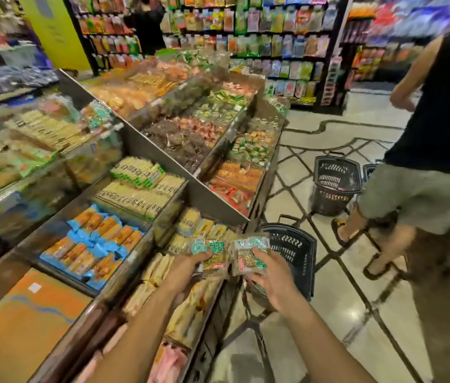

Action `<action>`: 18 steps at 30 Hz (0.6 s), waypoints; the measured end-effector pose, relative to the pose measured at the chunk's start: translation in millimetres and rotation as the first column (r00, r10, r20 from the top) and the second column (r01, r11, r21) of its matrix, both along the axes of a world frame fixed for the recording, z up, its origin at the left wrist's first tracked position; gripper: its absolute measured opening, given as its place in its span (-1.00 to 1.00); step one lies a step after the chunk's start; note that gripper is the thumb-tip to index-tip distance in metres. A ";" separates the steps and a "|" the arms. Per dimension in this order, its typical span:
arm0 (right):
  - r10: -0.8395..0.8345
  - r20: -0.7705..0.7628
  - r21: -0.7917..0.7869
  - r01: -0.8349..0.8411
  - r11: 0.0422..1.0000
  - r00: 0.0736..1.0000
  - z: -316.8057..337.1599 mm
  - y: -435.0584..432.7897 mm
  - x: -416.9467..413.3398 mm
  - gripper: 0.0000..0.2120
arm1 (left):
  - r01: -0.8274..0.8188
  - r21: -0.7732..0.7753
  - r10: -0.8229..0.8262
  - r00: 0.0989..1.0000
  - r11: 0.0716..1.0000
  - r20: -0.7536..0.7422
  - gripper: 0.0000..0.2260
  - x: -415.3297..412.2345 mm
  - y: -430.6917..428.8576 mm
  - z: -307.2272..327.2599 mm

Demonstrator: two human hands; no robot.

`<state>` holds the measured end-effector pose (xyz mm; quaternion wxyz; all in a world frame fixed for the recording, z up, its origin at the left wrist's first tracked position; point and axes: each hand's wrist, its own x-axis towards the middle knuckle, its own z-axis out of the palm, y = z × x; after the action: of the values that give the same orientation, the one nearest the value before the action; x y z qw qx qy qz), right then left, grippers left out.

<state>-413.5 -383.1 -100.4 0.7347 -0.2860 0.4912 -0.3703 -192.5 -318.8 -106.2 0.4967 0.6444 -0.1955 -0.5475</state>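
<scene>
We hold two goods at once. Our left hand (190, 268) grips a clear snack packet with a teal and green label (209, 254), fingers curled round its near edge. Our right hand (270, 280) pinches a second clear packet with a red and teal label (248, 257), thumb on top. Both packets lie roughly flat, face up and almost touching, above the front corner of the steel display stand (218, 308) of snack bins. The black slotted plastic shopping basket (299, 252) stands on the floor just to the right of that corner, beyond and below our right hand. The right hand is therefore the nearer one, and we judge that a short drop rightward would land its packet inside.
</scene>
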 end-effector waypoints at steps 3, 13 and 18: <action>-0.088 -0.042 0.026 0.089 0.996 0.995 -15.0 -27.7 -22.1 -0.31 | 0.050 0.039 -0.050 0.999 0.998 -0.006 -0.32 -19.9 -42.7 -17.1; -0.263 -0.207 0.028 0.274 0.961 0.942 -48.4 -110.8 -72.9 -0.26 | 0.288 0.053 -0.281 0.953 0.956 -0.117 -0.63 -84.7 -182.8 -46.2; -0.344 -0.274 0.039 0.368 0.929 0.898 -59.7 -142.4 -100.8 -0.76 | 0.388 0.043 -0.375 0.909 0.921 -0.182 -0.31 -109.6 -243.9 -76.7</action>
<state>-514.3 -525.5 -160.1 0.5950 -0.2044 0.6442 -0.4350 -302.1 -562.7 -182.9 0.3696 0.5636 -0.2531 -0.6940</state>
